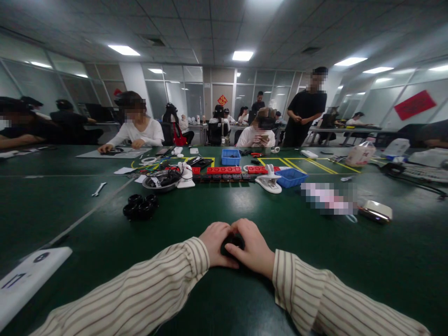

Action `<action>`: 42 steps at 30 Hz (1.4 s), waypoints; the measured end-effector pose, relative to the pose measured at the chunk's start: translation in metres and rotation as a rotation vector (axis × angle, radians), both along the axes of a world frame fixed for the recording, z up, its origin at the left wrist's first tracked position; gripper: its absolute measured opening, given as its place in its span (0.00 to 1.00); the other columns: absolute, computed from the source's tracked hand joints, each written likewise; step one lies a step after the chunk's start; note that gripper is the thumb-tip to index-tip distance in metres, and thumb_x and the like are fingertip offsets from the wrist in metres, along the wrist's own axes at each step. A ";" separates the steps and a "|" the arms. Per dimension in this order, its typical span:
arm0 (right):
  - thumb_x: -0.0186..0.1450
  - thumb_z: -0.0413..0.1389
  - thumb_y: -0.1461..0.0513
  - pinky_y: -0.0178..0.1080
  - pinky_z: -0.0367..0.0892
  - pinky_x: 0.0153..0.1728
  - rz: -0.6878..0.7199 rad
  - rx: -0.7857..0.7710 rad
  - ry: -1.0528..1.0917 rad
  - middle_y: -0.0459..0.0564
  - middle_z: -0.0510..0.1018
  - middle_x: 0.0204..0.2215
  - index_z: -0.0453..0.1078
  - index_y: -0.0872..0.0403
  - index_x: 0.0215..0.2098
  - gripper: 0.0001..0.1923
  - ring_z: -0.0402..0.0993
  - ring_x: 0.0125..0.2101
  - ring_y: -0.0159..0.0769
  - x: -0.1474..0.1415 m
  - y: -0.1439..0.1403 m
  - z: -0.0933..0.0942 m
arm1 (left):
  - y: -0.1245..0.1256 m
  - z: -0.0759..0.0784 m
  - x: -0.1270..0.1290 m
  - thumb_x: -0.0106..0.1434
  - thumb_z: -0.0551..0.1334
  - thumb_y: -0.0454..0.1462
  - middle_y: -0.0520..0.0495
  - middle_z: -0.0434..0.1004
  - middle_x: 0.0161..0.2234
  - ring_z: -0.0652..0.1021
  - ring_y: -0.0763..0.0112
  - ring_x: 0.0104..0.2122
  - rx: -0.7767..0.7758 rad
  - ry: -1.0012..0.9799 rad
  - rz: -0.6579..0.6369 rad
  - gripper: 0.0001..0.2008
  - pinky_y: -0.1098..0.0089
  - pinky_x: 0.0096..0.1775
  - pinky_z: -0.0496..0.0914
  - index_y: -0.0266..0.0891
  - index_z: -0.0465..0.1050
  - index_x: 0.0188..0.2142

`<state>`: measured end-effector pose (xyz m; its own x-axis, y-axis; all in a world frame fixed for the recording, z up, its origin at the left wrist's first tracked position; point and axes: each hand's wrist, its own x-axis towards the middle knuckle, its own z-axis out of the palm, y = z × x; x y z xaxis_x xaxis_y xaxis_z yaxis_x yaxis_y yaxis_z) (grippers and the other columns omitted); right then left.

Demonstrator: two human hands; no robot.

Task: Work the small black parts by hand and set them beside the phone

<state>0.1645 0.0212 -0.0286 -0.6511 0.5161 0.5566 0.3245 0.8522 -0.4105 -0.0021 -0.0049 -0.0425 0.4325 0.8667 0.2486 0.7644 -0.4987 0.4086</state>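
Both hands meet at the middle of the green table, curled around a glossy black round piece (237, 241) whose kind I cannot make out. My left hand (217, 245) wraps it from the left, thumb low along its near side. From the right, my right hand (255, 245) closes over it, its thumb across the near face. The fingers hide most of the piece. Ahead and to the left stands a cluster of several shiny black round pieces (140, 206), similar in colour.
Beyond the hands lie a red-and-black socket row (224, 171), white clip (269, 179), blue baskets (291, 178) (231, 157) and a dish of black cables (161, 182). A wrench (99, 189) lies left, a white numbered box (31, 280) nearer, a shiny case (376, 211) right. Several people sit across.
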 end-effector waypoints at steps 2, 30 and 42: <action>0.59 0.55 0.55 0.37 0.55 0.34 -0.034 0.012 -0.053 0.48 0.66 0.28 0.62 0.57 0.29 0.13 0.59 0.31 0.35 -0.001 0.002 -0.001 | -0.001 0.000 0.002 0.39 0.69 0.53 0.43 0.69 0.38 0.69 0.57 0.40 0.022 0.027 0.032 0.32 0.56 0.45 0.64 0.36 0.68 0.39; 0.61 0.50 0.49 0.40 0.57 0.37 0.016 0.010 0.005 0.50 0.66 0.30 0.63 0.57 0.33 0.19 0.60 0.33 0.37 0.002 -0.002 0.002 | 0.000 0.000 0.000 0.37 0.69 0.54 0.44 0.67 0.37 0.69 0.58 0.38 0.021 0.001 0.050 0.35 0.57 0.44 0.64 0.35 0.65 0.39; 0.57 0.47 0.66 0.40 0.59 0.39 0.233 0.051 -0.004 0.50 0.69 0.32 0.65 0.56 0.34 0.08 0.62 0.35 0.35 0.001 -0.007 0.007 | 0.010 -0.014 -0.008 0.40 0.70 0.41 0.51 0.69 0.31 0.70 0.67 0.33 0.030 -0.050 -0.093 0.15 0.69 0.37 0.64 0.38 0.71 0.28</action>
